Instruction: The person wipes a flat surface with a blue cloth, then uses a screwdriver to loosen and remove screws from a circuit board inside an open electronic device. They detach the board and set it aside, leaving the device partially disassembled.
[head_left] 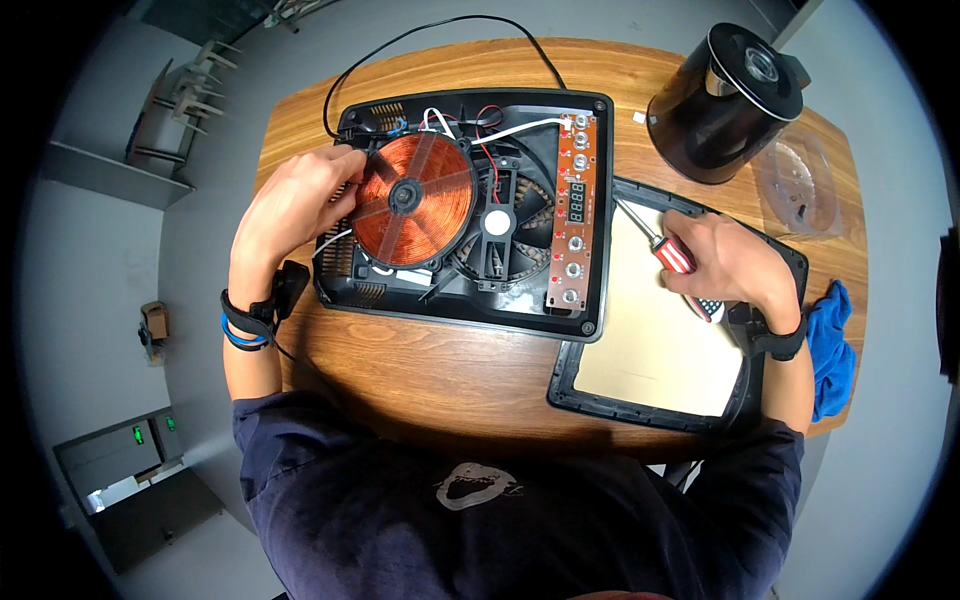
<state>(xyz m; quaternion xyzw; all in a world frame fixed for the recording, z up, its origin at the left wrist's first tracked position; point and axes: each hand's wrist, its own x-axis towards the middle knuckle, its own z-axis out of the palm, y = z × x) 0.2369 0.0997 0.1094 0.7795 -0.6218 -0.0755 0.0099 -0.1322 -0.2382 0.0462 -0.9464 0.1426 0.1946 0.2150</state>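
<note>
An opened induction cooker base [460,318] lies on the table, its inner parts showing. On its left side sits a round copper coil [430,180]. My left hand [300,198] rests at the coil's left edge, fingers curled together; whatever the fingertips pinch is hidden. In my right hand [725,255] is a screwdriver [672,254] with a red and white handle. Its shaft points up and left toward the base's right edge, above the detached cover panel [650,350]. A cooling fan [515,235] and a brown control board [575,215] sit right of the coil.
A black kettle [715,110] stands at the back right, beside a clear plastic tray [800,185] with small bits in it. A blue cloth [830,350] lies at the right table edge. A black cord [440,25] loops behind the base.
</note>
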